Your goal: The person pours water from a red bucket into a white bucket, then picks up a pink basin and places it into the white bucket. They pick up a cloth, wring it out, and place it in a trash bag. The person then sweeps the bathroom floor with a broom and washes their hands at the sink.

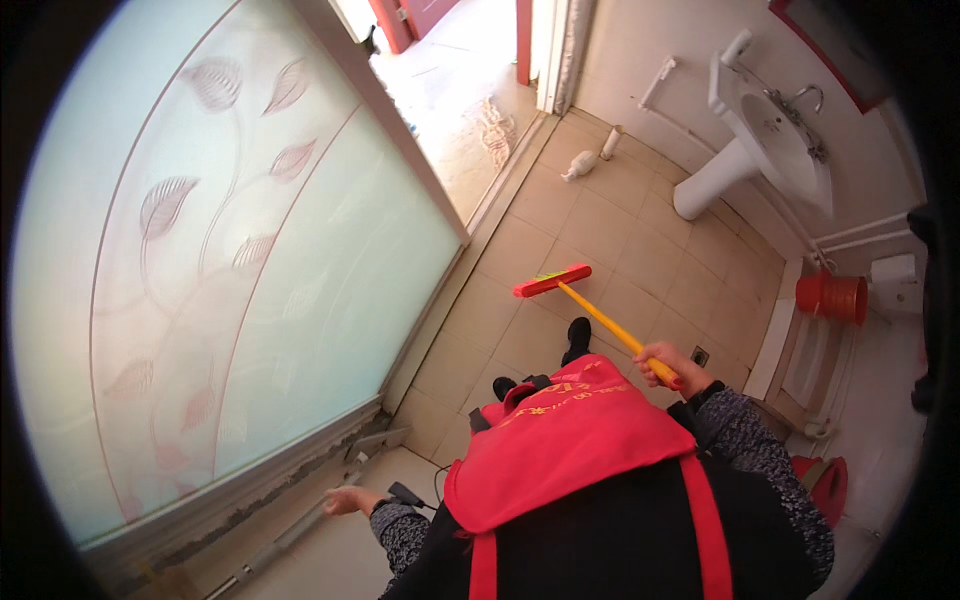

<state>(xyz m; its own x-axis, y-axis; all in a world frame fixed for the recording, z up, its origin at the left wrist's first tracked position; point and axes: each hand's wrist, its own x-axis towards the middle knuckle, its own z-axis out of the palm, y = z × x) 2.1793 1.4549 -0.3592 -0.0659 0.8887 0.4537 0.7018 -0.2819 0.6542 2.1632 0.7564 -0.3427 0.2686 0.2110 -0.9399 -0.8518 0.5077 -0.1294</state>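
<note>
My right hand [670, 365] grips a yellow broom handle [604, 319] near its end. The broom's red head [553, 280] rests on the beige tiled floor [568, 214], ahead of my black shoes. At the lower left, my left hand [346, 501] hangs away from the broom with its fingers curled. It appears over a grey pipe or rail [289, 532] beside the wall; whether it touches this is unclear. A red apron [570, 435] bearing yellow writing covers my front.
A frosted glass panel [315, 300] with leaf patterns stands left, beside an open doorway with a mop head [495, 135]. Near the doorway are a white bottle [580, 164] and a pipe stub [612, 142]. A pedestal washbasin [716, 180], red bucket [831, 296] and floor drain [700, 355] lie right.
</note>
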